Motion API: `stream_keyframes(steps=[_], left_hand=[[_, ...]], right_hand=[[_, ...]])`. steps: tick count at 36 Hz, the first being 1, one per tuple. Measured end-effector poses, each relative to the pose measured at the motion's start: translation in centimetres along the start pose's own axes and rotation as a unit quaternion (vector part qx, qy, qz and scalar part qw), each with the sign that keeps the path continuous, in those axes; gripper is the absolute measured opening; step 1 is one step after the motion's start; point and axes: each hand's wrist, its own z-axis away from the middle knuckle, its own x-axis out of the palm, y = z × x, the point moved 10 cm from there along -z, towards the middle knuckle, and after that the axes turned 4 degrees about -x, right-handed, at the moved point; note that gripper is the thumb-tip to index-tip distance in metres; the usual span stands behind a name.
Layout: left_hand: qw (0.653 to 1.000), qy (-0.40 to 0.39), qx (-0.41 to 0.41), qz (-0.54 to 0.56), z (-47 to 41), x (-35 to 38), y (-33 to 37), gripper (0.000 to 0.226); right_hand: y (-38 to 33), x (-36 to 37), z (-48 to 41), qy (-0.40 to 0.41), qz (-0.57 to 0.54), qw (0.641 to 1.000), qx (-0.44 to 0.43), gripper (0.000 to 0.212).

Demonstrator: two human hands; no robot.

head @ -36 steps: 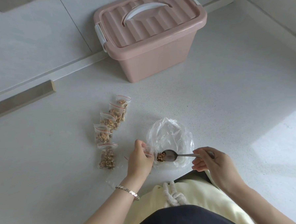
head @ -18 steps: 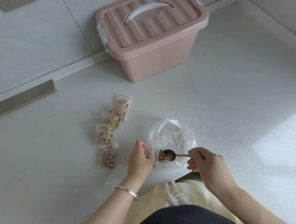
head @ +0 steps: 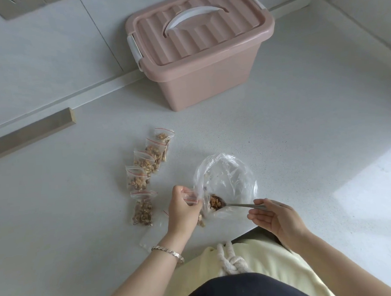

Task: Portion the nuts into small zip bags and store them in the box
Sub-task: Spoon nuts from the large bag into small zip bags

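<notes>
- Change over the last second: the right hand (head: 277, 218) has rolled palm-up on the spoon (head: 240, 205). Before, it sat knuckles-up on the handle.
- The bowl has barely shifted. It carries a load of nuts (head: 215, 202) and sits at the mouth of the small zip bag (head: 191, 199), inside the lip of the big clear bag (head: 227, 175).
- Right fingers: thumb on top of the handle end, index under it, the rest loosely straight below. A light pinch, not a fist.
- The left hand (head: 184, 207) has not moved. Its fingers are curled and pinch the small bag's red-strip mouth, holding it up. We can't tell how wide that mouth is, as the hand covers it.
- A few nuts already show low in that bag, just below the left hand.
- Our read: the wrist roll sets up the tip-in, so this scoop is about to go into bag six.
- Risk: the mouth is narrow and the spoon is heaped, so nuts may spill onto the counter (head: 303, 142) by its front edge.
- Done so far: a row of five filled bags (head: 144, 160) lies left of the big bag, running from near the front edge back toward the box (head: 209, 83).
- The box stands at the back edge against the wall with its lid (head: 197, 30) on, and no bags are stored yet.
- Empty bags (head: 149, 238) lie at the front edge under the left wrist.
- Little is left in the big bag, so we judge portioning nearly finished. Sealing, opening the box and loading remain.
</notes>
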Motion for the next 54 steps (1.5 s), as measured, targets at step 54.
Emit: stream_keyframes(steps=[54], left_hand=[[0.99, 0.02, 0.14, -0.016, 2.1, 0.7, 3.7, 0.042]], right_hand=[[-11.0, 8.5, 12.1, -0.093, 0.335, 0.829, -0.438, 0.026]])
